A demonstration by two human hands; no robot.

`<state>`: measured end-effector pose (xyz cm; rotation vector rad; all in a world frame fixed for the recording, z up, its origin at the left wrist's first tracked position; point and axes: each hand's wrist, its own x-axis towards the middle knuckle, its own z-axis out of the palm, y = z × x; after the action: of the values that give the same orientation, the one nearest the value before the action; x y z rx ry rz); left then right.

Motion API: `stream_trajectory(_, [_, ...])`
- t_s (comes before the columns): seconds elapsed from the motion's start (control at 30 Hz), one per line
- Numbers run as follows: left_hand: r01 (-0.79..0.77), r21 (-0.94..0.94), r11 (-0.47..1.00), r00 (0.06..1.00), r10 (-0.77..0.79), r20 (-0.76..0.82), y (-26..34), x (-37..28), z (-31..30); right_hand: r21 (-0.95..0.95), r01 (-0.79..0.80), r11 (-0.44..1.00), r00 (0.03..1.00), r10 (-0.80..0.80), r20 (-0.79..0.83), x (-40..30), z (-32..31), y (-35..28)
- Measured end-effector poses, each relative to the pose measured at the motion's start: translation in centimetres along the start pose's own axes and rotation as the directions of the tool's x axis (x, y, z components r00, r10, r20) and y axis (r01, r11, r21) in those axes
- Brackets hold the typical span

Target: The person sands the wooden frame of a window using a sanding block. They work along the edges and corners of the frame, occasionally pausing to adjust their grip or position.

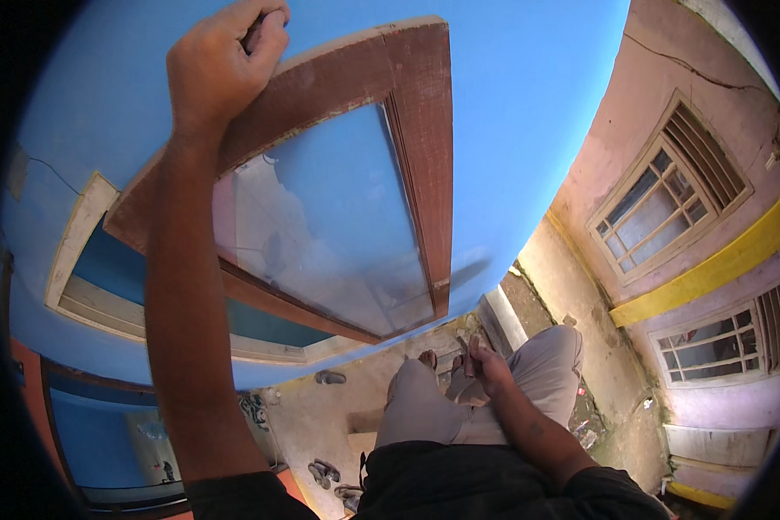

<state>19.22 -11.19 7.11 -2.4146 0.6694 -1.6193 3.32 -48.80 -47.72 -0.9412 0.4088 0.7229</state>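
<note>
My left hand (pixel 231 62) is raised in a curled fist against the blue wall, at the upper edge of a brown wooden window sash (pixel 422 162). Whether anything small sits inside the fist is hidden. The sash holds a glass pane (pixel 338 214) with blue and pale reflections. It stands swung out from a cream window frame (pixel 81 240), and my left forearm crosses in front of both. Low down, over my lap, my right hand (pixel 494 372) grips a small brown tool or block (pixel 472 356) whose kind is too small to tell.
A blue wall (pixel 520 130) rises in front of me. Several sandals (pixel 325 471) lie on the concrete floor (pixel 312 416). To the right runs a narrow passage with litter (pixel 582 429), beside a pink house wall (pixel 598 195) with barred windows (pixel 673 188). A dark-framed opening (pixel 58 448) is at lower left.
</note>
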Motion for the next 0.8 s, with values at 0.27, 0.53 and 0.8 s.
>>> stream_trajectory(0.27, [-0.017, 0.004, 1.0, 0.999, 0.017, -0.028, -0.2, 0.1, 0.3, -0.061, 0.038, 0.997, 0.998, -0.035, 0.053, 0.4, -0.6, 0.0])
stream_trajectory(0.53, [0.15, -0.044, 0.988, 0.989, -0.149, 0.012, 2.2, 0.8, 0.1, 0.0, 0.014, 1.0, 0.998, -0.014, -0.06, 0.1, -0.4, 0.4])
stream_trajectory(0.8, [0.071, -0.08, 0.994, 0.992, -0.079, -0.101, 2.7, 1.1, -0.2, -0.048, -0.015, 0.999, 1.0, 0.014, -0.018, -0.4, 0.2, -0.2])
